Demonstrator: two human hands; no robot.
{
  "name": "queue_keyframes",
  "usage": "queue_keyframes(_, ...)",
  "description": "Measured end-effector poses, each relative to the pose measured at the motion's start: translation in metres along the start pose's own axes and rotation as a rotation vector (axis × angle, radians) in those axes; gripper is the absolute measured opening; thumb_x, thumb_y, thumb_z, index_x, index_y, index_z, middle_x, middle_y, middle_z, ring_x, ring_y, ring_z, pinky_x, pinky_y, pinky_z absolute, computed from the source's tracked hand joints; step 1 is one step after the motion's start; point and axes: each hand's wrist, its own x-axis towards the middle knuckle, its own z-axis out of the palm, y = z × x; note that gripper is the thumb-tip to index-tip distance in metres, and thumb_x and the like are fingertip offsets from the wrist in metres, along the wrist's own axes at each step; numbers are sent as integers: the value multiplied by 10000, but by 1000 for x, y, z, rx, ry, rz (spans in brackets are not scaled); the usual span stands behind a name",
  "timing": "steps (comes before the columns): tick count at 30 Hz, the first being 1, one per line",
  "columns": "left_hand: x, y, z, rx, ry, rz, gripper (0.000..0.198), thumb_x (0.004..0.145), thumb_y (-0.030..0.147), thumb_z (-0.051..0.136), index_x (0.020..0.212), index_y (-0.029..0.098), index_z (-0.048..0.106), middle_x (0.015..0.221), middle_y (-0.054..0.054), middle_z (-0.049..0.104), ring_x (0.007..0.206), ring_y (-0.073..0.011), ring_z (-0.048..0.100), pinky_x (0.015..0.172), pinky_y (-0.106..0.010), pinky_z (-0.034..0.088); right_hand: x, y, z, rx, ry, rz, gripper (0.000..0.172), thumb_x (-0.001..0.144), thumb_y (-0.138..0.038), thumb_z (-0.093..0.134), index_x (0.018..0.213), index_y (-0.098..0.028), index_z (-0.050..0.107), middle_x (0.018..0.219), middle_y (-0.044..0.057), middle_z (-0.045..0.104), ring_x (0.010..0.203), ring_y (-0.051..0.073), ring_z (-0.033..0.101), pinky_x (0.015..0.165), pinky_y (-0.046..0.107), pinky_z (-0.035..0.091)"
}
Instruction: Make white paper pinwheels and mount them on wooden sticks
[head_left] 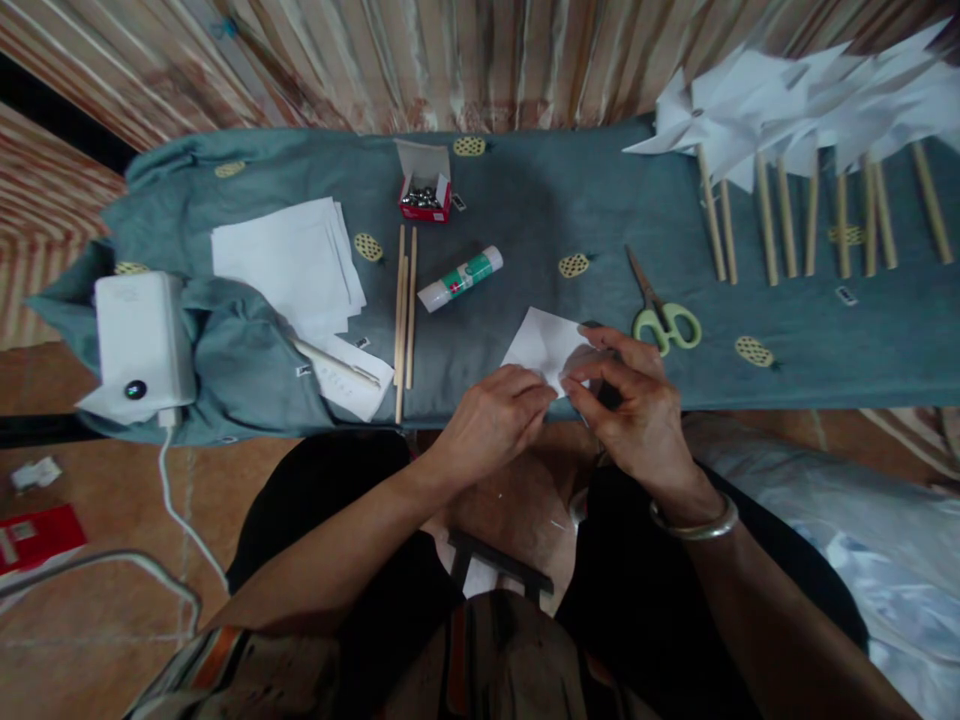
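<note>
A small piece of white paper (546, 340) lies at the front edge of the cloth-covered table, between my two hands. My left hand (499, 415) is closed on its near left side, fingers curled together at the edge. On the right, my right hand (634, 400) pinches the paper's near right part between thumb and fingers, hiding that corner. Just beyond the right hand lie scissors (660, 315) with light green handles. A green and white glue stick (461, 279) rests to the upper left of the paper.
Wooden sticks (405, 320) lie left of the glue stick, below a red box of metal pins (424, 190). A paper stack (281, 255), a pen (337, 362) and a white power bank (142, 335) are at left. Several white paper pinwheels (795, 100) on sticks lie far right.
</note>
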Motion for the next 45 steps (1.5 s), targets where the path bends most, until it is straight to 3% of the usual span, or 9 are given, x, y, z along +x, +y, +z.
queue_keyframes(6,-1,0,1,0,9,5,159,929,155,517,975,137,668,954,-76,686,934,-190,637,834,-343,561,-1,-6,-3,-55,-32,-97,217,915,-231,531,1044,-322,679,1318,37,564,1215,297,529,1017,543,456)
queue_keyframes(12,0,0,1,13,13,14,162,928,159,516,982,123,665,966,-85,688,944,-199,635,840,-350,564,-5,-5,0,-142,-67,-205,295,902,-148,483,1118,-248,657,1380,78,532,1265,325,484,1034,546,429)
queue_keyframes(17,0,1,-2,19,-7,6,171,930,155,501,988,133,660,966,-82,678,936,-192,637,839,-350,567,-10,-8,6,-230,-96,-202,290,933,-212,482,1187,-270,608,1381,81,559,1240,315,497,1010,533,411)
queue_keyframes(23,1,1,-2,36,-1,11,157,922,147,510,967,120,658,965,-86,661,931,-191,636,828,-325,568,-14,-11,12,-241,-98,-203,340,926,-158,454,1223,-241,599,1371,105,574,1236,310,513,996,509,414)
queue_keyframes(30,3,4,-3,77,-54,-1,160,925,142,505,969,117,657,965,-82,659,930,-193,631,834,-325,553,-5,5,-3,-203,1,-156,398,930,-168,423,1299,-224,561,1357,113,582,1251,295,533,1046,532,423)
queue_keyframes(34,6,-3,-12,143,-67,14,169,925,143,503,971,134,665,974,-80,658,930,-192,616,825,-323,537,-1,9,-12,-245,-13,-128,374,957,-209,399,1274,-130,583,1288,176,623,1230,300,557,1035,524,449)
queue_keyframes(40,13,-27,-28,280,79,-30,180,908,112,510,918,141,687,977,-80,658,910,-204,578,808,-334,502,-7,0,-11,-209,-39,-183,326,938,-168,443,1198,-112,630,1191,166,683,1138,289,620,989,488,501)
queue_keyframes(45,8,-14,-23,243,54,37,180,939,249,527,990,147,667,1052,-91,653,955,-214,572,818,-351,479,-11,0,-10,-191,-45,-178,296,926,-156,466,1152,-125,655,1188,161,687,1144,295,624,999,499,500)
